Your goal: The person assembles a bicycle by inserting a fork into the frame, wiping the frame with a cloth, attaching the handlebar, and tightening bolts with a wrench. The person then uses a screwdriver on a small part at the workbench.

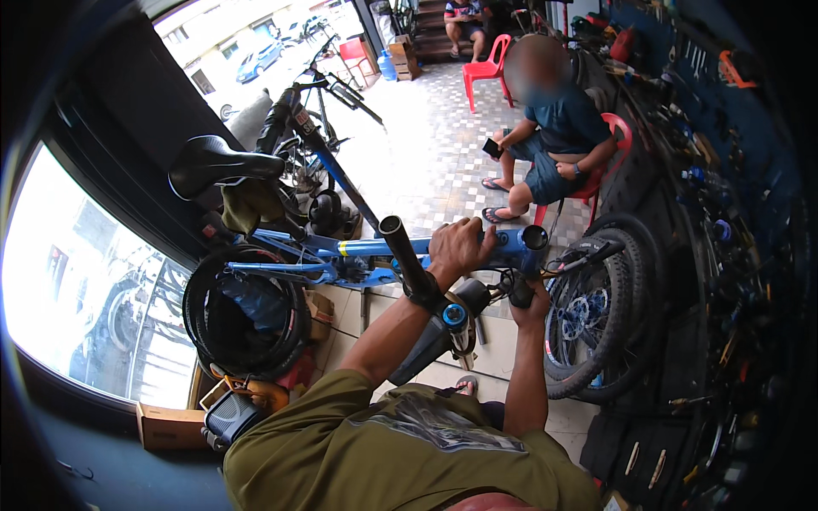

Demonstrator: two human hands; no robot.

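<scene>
A blue bicycle frame (366, 248) is held up in front of me, its open head tube (534, 238) at the right end. My left hand (460, 249) is closed over the top of the frame near that end. Just below the head tube, my right hand (532, 300) is closed round a dark part beside some cables; its fingers are partly hidden and I cannot make the part out. A black stand post (407, 255) with an open top rises next to my left wrist. At its foot is a clamp with a blue knob (456, 316).
Bicycle wheels (579, 315) lean together on the right, beside a tool-covered wall (716, 170). Tyres (243, 315) stand at the left near a black saddle (223, 163). A seated person (558, 140) holds a phone ahead, near a red chair (487, 72). Another bicycle (328, 85) stands by the doorway.
</scene>
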